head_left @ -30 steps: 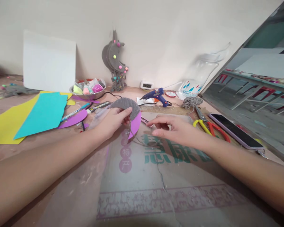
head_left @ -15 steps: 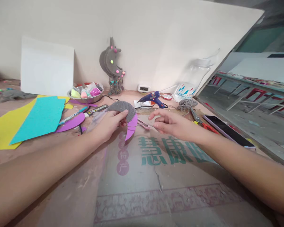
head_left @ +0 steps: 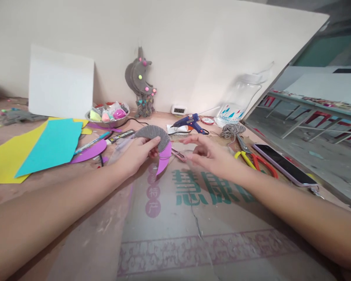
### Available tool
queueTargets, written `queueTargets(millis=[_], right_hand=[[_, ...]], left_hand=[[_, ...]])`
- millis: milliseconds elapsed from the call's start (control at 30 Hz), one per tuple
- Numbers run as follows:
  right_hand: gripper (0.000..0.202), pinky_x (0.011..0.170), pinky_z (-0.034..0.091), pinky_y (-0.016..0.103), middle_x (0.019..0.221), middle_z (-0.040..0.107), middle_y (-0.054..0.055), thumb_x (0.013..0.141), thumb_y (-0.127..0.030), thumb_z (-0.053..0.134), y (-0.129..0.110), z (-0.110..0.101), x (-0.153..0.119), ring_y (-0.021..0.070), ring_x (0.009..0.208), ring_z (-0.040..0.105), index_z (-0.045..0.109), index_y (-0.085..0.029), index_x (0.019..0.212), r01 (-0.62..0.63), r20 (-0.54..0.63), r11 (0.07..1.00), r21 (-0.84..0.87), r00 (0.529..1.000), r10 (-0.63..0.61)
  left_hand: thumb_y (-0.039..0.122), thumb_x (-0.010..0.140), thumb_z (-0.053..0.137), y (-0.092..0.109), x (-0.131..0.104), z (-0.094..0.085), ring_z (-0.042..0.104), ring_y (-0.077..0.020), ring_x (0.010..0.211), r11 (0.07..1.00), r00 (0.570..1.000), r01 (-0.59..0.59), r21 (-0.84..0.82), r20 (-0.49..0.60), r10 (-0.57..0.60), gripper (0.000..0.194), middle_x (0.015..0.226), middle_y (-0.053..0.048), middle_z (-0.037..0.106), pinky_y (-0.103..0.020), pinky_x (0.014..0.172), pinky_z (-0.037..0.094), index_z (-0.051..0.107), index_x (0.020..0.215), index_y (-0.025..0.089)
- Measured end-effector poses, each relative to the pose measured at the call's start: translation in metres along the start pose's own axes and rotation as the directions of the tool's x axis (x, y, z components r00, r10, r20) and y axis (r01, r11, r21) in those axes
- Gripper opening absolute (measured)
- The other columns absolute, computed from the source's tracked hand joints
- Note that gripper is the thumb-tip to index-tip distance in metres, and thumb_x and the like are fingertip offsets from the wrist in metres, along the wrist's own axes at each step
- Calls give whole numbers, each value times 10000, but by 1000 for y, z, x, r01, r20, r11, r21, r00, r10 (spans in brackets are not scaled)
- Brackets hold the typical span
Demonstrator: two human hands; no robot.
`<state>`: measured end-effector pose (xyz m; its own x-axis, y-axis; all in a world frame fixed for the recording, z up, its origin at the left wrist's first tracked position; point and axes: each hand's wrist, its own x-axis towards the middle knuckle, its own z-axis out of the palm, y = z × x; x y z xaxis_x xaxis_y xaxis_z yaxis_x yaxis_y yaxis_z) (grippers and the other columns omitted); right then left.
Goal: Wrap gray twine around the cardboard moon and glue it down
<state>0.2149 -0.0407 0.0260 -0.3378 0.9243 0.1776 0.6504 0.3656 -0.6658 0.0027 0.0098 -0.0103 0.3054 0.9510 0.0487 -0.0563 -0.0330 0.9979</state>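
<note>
My left hand (head_left: 139, 154) is closed on a purple crescent (head_left: 164, 158), its thumb on the front face. Tightly wound grey yarn (head_left: 152, 134) covers the crescent's upper part; the lower tip is bare purple. A loose strand crosses the purple part and runs right to my right hand (head_left: 204, 152). There the thumb and curled fingers seem to pinch the strand, while the index finger stretches out above; the exact grip is hard to see. Behind the strand, between both hands, lies a small pink tool (head_left: 179, 156), partly hidden.
A glue gun (head_left: 190, 123), a ball of grey yarn (head_left: 232, 130), scissors (head_left: 245, 150) and a phone (head_left: 283, 164) lie behind and right. Left are blue felt (head_left: 49, 144), yellow felt (head_left: 6, 164) and a bowl (head_left: 107, 123). A glass jar (head_left: 236, 101) stands behind.
My right hand has shifted slightly, with its fingers a little more curled. The view has moved a bit, showing more of the scissors. My left hand keeps the crescent.
</note>
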Motion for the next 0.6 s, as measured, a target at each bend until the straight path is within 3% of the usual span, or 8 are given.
queueTargets(millis=[133,300,467,600], right_hand=[[376,540,402,243,825,570,0,801,-257,530,6,13,-1,89,566,480,394,-231,1150,-40,121,984,176,992,18],[183,557,424,229,937,551,10,792,-262,542,10,26,-2,77,623,483,388,-219,881,0,154,937,350,986,-58],[191,618,429,244,802,549,3,785,-308,563,11,27,-2,105,676,494,515,-195,931,10,36,984,179,999,-16],[180,613,413,249,745,596,8,797,-344,544,13,25,2,113,652,505,617,-180,808,-15,-44,997,82,999,19]], left_hand=[[394,744,563,0,0,0,488,-93,502,1000,1000,7,-16,15,-7,284,546,8,520,-220,513,384,526,586,160],[414,724,577,2,-1,1,489,-93,492,1000,1000,31,0,4,-31,297,535,10,517,-220,475,368,519,572,166],[441,715,578,2,-2,1,487,-96,495,996,999,31,87,-15,-29,322,537,4,513,-220,469,370,509,565,164],[448,730,556,3,-4,4,474,-92,502,992,1000,8,129,17,-11,315,536,20,493,-213,477,366,494,599,168]])
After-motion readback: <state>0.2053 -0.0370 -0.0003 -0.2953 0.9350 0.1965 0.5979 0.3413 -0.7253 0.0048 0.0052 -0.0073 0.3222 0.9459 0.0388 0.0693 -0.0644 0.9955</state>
